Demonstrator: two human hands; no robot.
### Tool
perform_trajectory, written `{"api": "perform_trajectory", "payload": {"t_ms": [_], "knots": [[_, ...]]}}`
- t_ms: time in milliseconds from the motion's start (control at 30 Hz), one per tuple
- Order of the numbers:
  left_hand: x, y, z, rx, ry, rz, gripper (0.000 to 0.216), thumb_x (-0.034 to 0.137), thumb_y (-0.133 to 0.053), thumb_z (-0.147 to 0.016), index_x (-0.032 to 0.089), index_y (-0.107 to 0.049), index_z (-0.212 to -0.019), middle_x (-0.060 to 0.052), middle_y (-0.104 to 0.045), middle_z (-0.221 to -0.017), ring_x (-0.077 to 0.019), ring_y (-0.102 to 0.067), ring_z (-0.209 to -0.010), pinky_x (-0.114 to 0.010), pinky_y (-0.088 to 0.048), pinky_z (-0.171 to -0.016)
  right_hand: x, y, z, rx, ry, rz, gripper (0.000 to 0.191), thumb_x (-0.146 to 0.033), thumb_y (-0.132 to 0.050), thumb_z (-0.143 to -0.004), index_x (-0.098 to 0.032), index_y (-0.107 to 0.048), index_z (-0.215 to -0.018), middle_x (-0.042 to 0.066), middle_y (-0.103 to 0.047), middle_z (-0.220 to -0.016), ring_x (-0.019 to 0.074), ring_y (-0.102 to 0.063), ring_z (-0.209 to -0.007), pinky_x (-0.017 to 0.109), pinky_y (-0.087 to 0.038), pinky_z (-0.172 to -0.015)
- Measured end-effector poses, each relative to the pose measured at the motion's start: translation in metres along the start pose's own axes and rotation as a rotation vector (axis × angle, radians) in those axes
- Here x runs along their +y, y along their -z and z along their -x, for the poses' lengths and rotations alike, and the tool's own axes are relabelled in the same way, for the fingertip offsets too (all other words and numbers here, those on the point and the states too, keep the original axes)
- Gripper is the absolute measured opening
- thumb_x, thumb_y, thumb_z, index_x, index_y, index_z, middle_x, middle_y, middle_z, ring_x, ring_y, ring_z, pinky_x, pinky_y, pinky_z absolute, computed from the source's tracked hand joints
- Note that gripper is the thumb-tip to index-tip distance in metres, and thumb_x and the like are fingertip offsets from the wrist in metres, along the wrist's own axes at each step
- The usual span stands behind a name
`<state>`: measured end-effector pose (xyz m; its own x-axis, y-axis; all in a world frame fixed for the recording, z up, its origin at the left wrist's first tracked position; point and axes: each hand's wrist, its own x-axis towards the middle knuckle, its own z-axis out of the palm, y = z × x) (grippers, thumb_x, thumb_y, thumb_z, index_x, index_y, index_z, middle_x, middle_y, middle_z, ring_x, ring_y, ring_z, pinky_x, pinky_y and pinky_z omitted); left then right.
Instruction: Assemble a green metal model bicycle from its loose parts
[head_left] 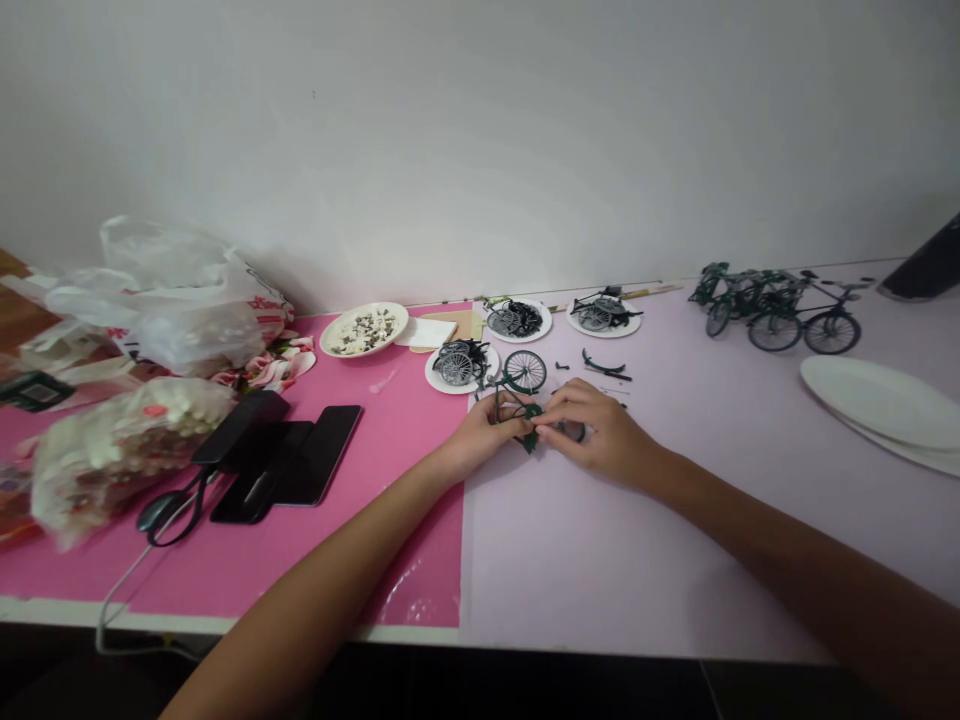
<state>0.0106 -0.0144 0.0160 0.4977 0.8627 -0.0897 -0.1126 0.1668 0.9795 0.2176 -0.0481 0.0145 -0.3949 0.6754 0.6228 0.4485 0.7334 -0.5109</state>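
Observation:
A small dark green model bicycle (525,372) is held up off the lilac table top, with one spoked wheel on its far side. My left hand (484,438) is closed around its frame from the left. From the right, my right hand (596,428) pinches at the near end of the same model; any small part between the fingertips is too hidden to make out. Just beyond my right hand lie a curved green mudguard-like piece (600,368) and a few tiny dark parts. A white plate (433,378) of black wheels and parts stands close to my left hand.
Two more plates of parts (546,322) (637,326) stand near the wall. Several finished-looking model bicycles (776,325) stand at the right, by stacked white plates (885,400). Phones (322,455), plastic bags (180,310) and a cream bowl (401,318) of small pieces occupy the left.

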Motion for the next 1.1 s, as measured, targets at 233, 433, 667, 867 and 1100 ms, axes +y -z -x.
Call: {"api": "perform_trajectory", "payload": {"t_ms": [233, 433, 667, 867, 1100], "knots": [[0.0, 0.0, 0.001, 0.004, 0.0, 0.021, 0.037, 0.014, -0.076, -0.068, 0.014, -0.061, -0.102, 0.0, -0.07, -0.075, -0.0132, -0.065, -0.068, -0.027, -0.05, -0.071, -0.003, 0.001, 0.001, -0.011, -0.028, -0.016, 0.012, -0.018, -0.069, -0.092, -0.025, -0.078, -0.095, 0.005, -0.071, -0.089, 0.022, -0.062, -0.091, 0.037, -0.054, -0.076], [0.0, -0.002, 0.001, -0.025, 0.003, 0.07, 0.038, 0.015, -0.077, -0.068, 0.015, -0.059, -0.102, -0.003, -0.074, -0.079, -0.0173, -0.073, -0.073, -0.029, -0.054, -0.074, 0.001, 0.011, -0.004, 0.024, 0.083, 0.166, 0.014, -0.021, -0.062, -0.097, -0.023, -0.076, -0.093, 0.005, -0.072, -0.086, 0.0221, -0.062, -0.087, 0.037, -0.052, -0.077], [0.0, -0.003, 0.002, -0.041, 0.017, 0.087, 0.039, 0.018, -0.079, -0.07, 0.015, -0.058, -0.103, -0.006, -0.076, -0.086, -0.0203, -0.076, -0.077, -0.032, -0.057, -0.078, 0.026, 0.041, -0.008, 0.145, -0.081, 0.706, 0.025, -0.026, -0.055, -0.1, -0.019, -0.072, -0.083, 0.009, -0.075, -0.087, 0.0241, -0.062, -0.089, 0.034, -0.043, -0.066], [0.0, -0.003, 0.002, -0.038, 0.016, 0.1, 0.039, 0.017, -0.08, -0.068, 0.015, -0.058, -0.101, -0.005, -0.075, -0.084, -0.0196, -0.075, -0.073, -0.032, -0.057, -0.075, 0.049, 0.062, -0.004, -0.053, -0.481, 0.951, 0.028, -0.028, -0.052, -0.098, -0.019, -0.074, -0.084, 0.011, -0.074, -0.094, 0.0278, -0.057, -0.097, 0.034, -0.031, -0.059], [0.0, -0.003, 0.003, -0.032, 0.014, 0.1, 0.041, 0.018, -0.08, -0.067, 0.015, -0.058, -0.101, -0.004, -0.074, -0.082, -0.0188, -0.075, -0.072, -0.031, -0.057, -0.073, 0.088, 0.075, 0.008, -0.057, -0.536, 0.816, 0.033, -0.037, -0.056, -0.097, -0.022, -0.079, -0.078, 0.014, -0.071, -0.081, 0.0282, -0.055, -0.082, 0.036, -0.035, -0.057]]}}
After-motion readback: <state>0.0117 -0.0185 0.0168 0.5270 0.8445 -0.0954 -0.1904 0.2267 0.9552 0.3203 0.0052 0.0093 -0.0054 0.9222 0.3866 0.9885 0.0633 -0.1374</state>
